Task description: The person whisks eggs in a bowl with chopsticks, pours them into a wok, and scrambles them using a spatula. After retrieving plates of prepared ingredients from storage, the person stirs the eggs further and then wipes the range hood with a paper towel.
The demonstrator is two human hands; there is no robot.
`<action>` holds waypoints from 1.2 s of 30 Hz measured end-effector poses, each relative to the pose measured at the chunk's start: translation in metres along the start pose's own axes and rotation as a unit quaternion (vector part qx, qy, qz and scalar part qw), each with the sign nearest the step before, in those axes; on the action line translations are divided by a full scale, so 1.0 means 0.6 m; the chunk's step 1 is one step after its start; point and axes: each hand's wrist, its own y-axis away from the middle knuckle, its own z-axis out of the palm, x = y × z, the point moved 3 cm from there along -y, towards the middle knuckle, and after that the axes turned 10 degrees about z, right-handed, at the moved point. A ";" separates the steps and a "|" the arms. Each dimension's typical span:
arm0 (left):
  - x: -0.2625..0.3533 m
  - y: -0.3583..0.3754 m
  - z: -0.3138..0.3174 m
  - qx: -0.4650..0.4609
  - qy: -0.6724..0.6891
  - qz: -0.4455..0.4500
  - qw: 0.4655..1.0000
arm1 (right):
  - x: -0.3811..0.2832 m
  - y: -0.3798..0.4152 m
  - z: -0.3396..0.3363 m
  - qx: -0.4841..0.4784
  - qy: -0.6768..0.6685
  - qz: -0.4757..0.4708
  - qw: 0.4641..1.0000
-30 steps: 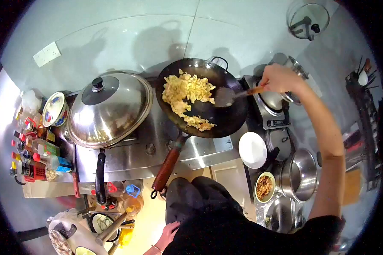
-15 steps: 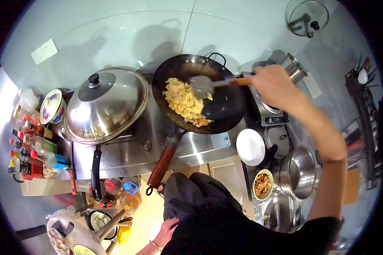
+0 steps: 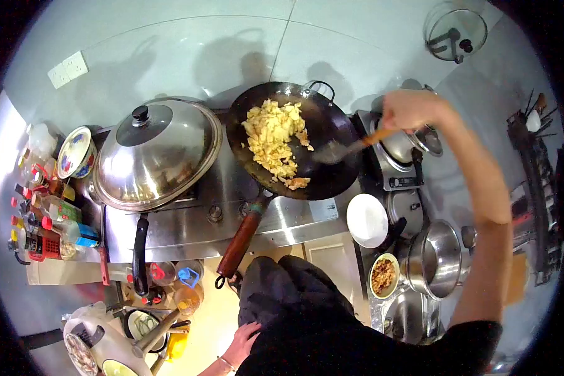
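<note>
My right hand (image 3: pixel 410 110) is closed around the wooden handle of a metal spatula (image 3: pixel 335 152). The spatula's blade is low in the right half of a black wok (image 3: pixel 332 128). Scrambled egg (image 3: pixel 272 135) lies in the wok's left half, with a few browner bits at its right and lower edges. The wok's reddish wooden handle (image 3: pixel 241 241) points toward my body, and no hand touches it. My left hand (image 3: pixel 244 338) rests against my dark clothing at hip level, fingers spread, holding nothing.
Left of the wok stands a large pan with a domed steel lid (image 3: pixel 150 163). Bottles (image 3: pixel 59 207) and a patterned bowl (image 3: pixel 76 152) are farther left. On the right are a white bowl (image 3: pixel 367 220), a small bowl of brown food (image 3: pixel 384 276), steel pots (image 3: pixel 437 260) and a sink (image 3: pixel 407 316).
The spatula blade has moved down and right, away from the egg. My right hand has shifted slightly, and the egg sits more heaped at the upper left. My left hand stays at my hip.
</note>
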 end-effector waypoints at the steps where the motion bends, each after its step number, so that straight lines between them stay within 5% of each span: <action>1: -0.001 0.003 0.003 0.002 0.002 0.001 1.000 | 0.000 0.016 -0.009 0.000 0.003 0.000 1.000; 5: -0.006 0.009 0.007 0.011 -0.005 0.004 1.000 | -0.046 0.023 0.024 -0.153 -0.113 -0.117 0.975; 9: 0.000 -0.016 -0.010 -0.007 -0.024 0.041 0.999 | -0.082 -0.069 0.089 -0.105 -0.419 -0.027 0.902; 12: -0.006 -0.016 -0.011 -0.002 -0.024 0.060 0.998 | -0.012 -0.089 0.088 -0.110 -0.526 0.044 0.842; 16: -0.004 -0.004 -0.006 0.022 -0.010 0.007 1.000 | 0.052 -0.049 0.082 -0.053 -0.512 0.005 0.857; 20: -0.011 -0.010 -0.015 -0.005 0.007 -0.036 0.999 | -0.017 -0.081 0.151 0.157 -0.231 -0.076 0.957; 24: -0.014 -0.009 -0.014 0.017 -0.013 0.000 1.000 | -0.091 0.026 0.196 0.125 -0.161 -0.101 0.974; 28: -0.018 -0.021 -0.028 -0.027 0.008 -0.038 0.999 | -0.098 -0.052 0.264 0.208 -0.133 -0.060 0.967; 31: -0.003 -0.035 -0.041 -0.031 -0.022 0.038 0.999 | -0.060 -0.041 0.270 0.231 -0.174 -0.046 0.956; 33: -0.018 -0.015 -0.031 -0.012 -0.004 -0.038 0.999 | -0.049 0.042 0.238 0.144 -0.129 -0.071 0.979; 36: -0.033 -0.003 -0.029 -0.014 0.047 -0.094 0.994 | -0.081 0.087 0.227 0.153 -0.122 -0.105 0.975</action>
